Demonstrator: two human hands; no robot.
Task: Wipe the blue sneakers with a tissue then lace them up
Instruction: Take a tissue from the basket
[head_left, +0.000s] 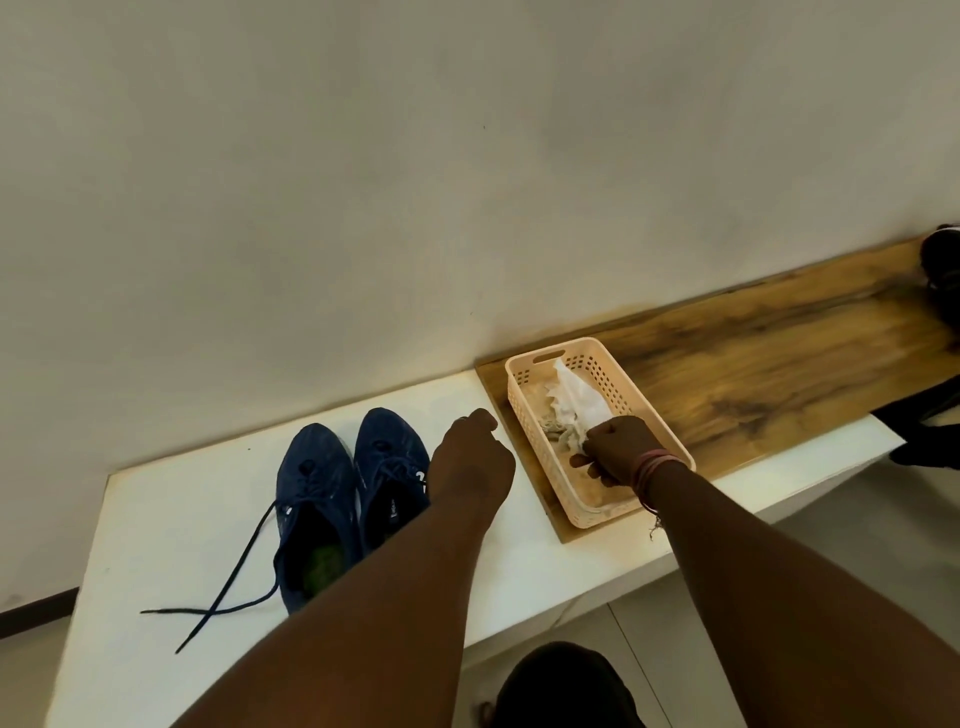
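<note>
Two blue sneakers stand side by side on the white table, toes toward the wall: the left sneaker (311, 499) with dark laces trailing loose across the table, and the right sneaker (387, 462). My left hand (470, 457) hovers just right of the right sneaker, fingers curled, holding nothing I can see. My right hand (618, 449) reaches into a beige perforated basket (540, 452) and pinches a white tissue (576, 397) that lies there beside some crumpled greyish material.
The basket sits on a wooden board (753, 358) running along the wall to the right. The white table (182, 519) ends at a front edge near my body. A dark object (943, 270) sits at the board's far right end.
</note>
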